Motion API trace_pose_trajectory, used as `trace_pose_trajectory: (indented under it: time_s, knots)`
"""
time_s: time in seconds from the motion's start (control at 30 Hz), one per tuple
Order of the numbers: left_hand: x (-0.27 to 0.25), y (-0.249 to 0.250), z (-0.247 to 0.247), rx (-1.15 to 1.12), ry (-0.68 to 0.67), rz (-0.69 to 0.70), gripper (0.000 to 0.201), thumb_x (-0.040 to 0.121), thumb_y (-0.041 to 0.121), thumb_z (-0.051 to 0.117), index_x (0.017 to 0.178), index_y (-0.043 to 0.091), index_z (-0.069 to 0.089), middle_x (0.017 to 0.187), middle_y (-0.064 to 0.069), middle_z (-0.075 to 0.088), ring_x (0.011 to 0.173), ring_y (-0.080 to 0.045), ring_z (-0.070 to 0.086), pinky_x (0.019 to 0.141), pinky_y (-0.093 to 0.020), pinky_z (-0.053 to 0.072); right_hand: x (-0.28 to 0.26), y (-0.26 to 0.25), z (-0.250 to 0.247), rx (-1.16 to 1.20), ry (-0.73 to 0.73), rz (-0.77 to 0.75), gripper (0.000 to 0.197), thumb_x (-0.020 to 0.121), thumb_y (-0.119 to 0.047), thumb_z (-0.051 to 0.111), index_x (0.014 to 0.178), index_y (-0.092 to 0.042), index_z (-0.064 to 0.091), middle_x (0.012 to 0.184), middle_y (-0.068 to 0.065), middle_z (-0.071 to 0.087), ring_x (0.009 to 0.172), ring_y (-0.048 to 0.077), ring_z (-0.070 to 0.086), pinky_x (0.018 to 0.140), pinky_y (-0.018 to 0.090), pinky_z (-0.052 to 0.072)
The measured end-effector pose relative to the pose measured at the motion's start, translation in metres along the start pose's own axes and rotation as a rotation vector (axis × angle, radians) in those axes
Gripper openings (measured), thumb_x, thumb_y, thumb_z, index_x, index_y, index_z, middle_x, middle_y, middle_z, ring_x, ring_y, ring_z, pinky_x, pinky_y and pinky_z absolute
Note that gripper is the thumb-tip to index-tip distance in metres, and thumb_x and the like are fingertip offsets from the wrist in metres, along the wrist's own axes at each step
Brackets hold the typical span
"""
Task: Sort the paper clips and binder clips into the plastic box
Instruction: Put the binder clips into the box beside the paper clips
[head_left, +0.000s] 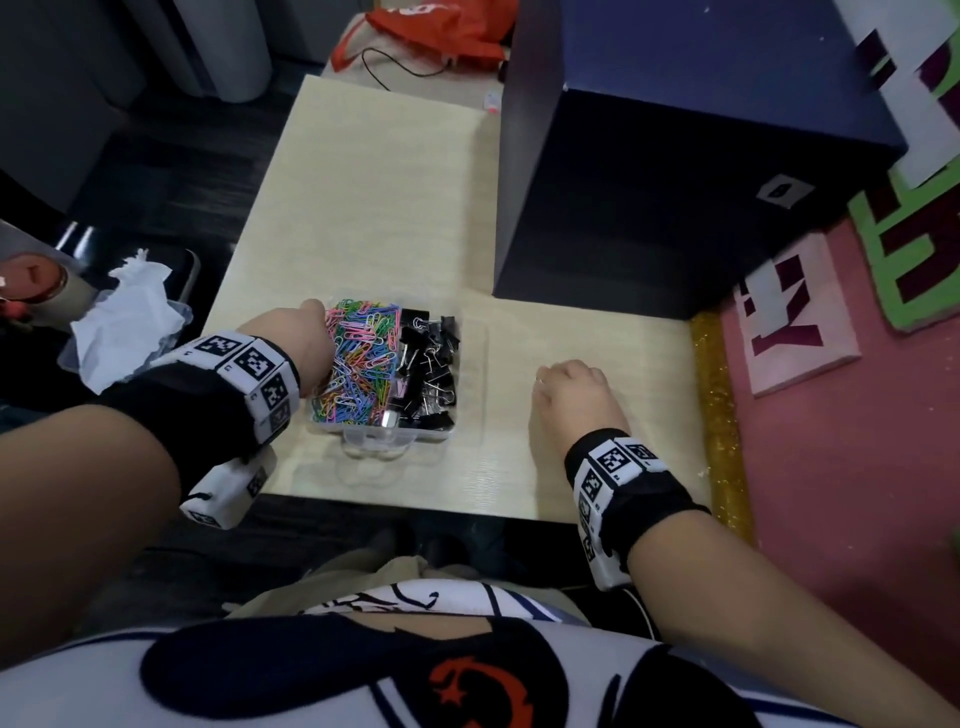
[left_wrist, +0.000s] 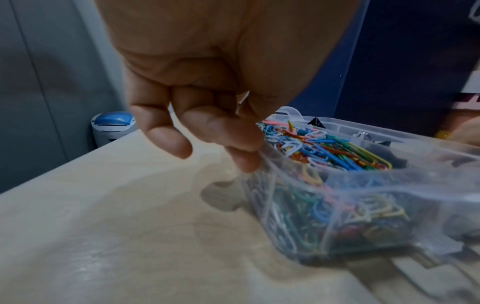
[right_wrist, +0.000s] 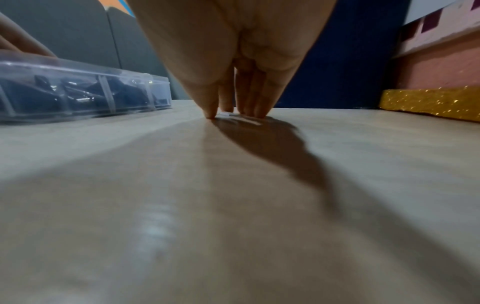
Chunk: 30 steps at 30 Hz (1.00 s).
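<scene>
A clear plastic box (head_left: 324, 428) stands on the pale table (head_left: 363, 197). Its left compartment holds coloured paper clips (head_left: 358, 358) and its right compartment black binder clips (head_left: 428, 364). My left hand (head_left: 291, 332) is at the box's left rim; in the left wrist view its curled fingers (left_wrist: 233, 150) hold the corner of the box (left_wrist: 363, 185), thumb hidden. My right hand (head_left: 540, 387) is on the bare table to the right of the box, apart from it. Its straight fingertips (right_wrist: 259, 115) press down on the table, and a small pale flat thing lies at them, too blurred to name.
A big dark blue box (head_left: 675, 182) stands at the table's back right. A gold glitter strip (head_left: 722, 415) runs along the right edge, with a pink wall beyond it. White tissue in a tray (head_left: 124, 322) sits off the left edge. An orange bag (head_left: 431, 26) lies beyond the far end.
</scene>
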<state>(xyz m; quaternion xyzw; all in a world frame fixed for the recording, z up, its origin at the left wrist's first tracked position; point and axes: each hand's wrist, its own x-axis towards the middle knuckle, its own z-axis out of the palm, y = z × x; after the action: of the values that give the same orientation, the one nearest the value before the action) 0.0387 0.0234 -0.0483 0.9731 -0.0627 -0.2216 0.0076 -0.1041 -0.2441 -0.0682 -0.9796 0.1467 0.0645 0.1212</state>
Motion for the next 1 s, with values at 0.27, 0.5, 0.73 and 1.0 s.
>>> trace_pose_trajectory:
  time_s: [0.27, 0.5, 0.73, 1.0]
  knots:
    - [-0.004, -0.001, 0.000, -0.013, 0.017, 0.032, 0.007, 0.095, 0.011, 0.038, 0.097, 0.005, 0.041, 0.074, -0.017, 0.062, 0.066, -0.032, 0.060, 0.059, -0.038, 0.046, -0.002, -0.012, -0.014, -0.025, -0.087, 0.147, 0.023, 0.089, -0.013, 0.045, 0.101, -0.010, 0.065, 0.103, 0.007, 0.055, 0.094, 0.028, 0.056, 0.070, 0.027, 0.039]
    - [-0.004, 0.010, 0.010, -0.121, 0.001, 0.061, 0.006, 0.094, 0.009, 0.037, 0.094, 0.005, 0.041, 0.074, -0.017, 0.064, 0.067, -0.033, 0.059, 0.064, -0.039, 0.048, -0.015, -0.018, -0.015, -0.108, -0.322, 0.262, 0.031, 0.086, -0.019, 0.043, 0.110, -0.004, 0.057, 0.112, 0.014, 0.058, 0.095, 0.032, 0.059, 0.070, 0.030, 0.040]
    - [-0.008, 0.031, 0.015, -0.176, -0.017, 0.122, 0.008, 0.094, 0.012, 0.032, 0.093, 0.008, 0.039, 0.073, -0.015, 0.065, 0.067, -0.030, 0.061, 0.065, -0.040, 0.050, -0.031, -0.012, -0.019, -0.142, -0.340, 0.259, 0.029, 0.093, -0.017, 0.038, 0.110, -0.004, 0.057, 0.110, 0.014, 0.063, 0.092, 0.030, 0.058, 0.071, 0.032, 0.040]
    - [-0.012, 0.050, 0.021, -0.163, 0.012, 0.186, 0.013, 0.097, 0.014, 0.037, 0.102, 0.003, 0.043, 0.079, -0.017, 0.062, 0.073, -0.033, 0.059, 0.071, -0.044, 0.051, -0.022, -0.016, -0.051, -0.041, -0.211, 0.339, 0.023, 0.090, -0.023, 0.046, 0.104, -0.009, 0.058, 0.090, 0.009, 0.061, 0.080, 0.028, 0.057, 0.068, 0.031, 0.045]
